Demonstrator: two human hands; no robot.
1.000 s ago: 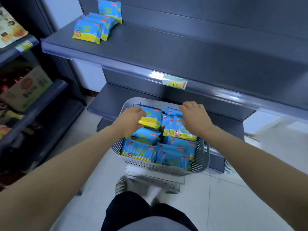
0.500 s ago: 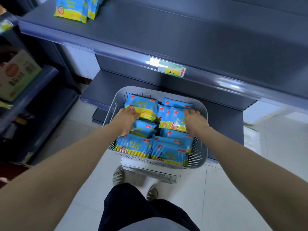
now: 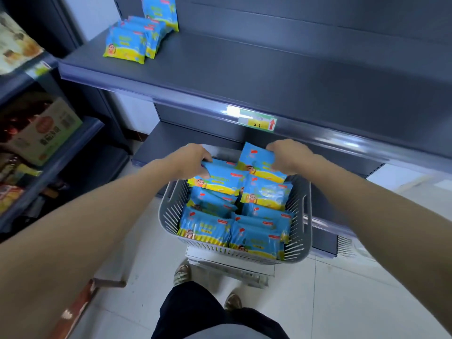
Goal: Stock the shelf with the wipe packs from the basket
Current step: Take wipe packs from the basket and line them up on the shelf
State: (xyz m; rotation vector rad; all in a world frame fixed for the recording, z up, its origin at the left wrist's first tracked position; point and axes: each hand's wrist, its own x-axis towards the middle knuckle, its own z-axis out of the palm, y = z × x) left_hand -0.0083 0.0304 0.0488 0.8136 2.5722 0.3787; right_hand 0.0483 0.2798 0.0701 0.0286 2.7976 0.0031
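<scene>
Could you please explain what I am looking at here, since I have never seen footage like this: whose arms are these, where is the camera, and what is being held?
There is no machine here, only a person's two bare arms. The one camera is worn on the head and looks forward and down, so you also see their legs and shoes. The left hand has its fingers curled round one wipe pack, and the right hand grips a second pack, both at the far end of a grey basket. More blue and yellow packs fill the basket. Above it is a dark shelf, with a few stocked packs at its left end.
</scene>
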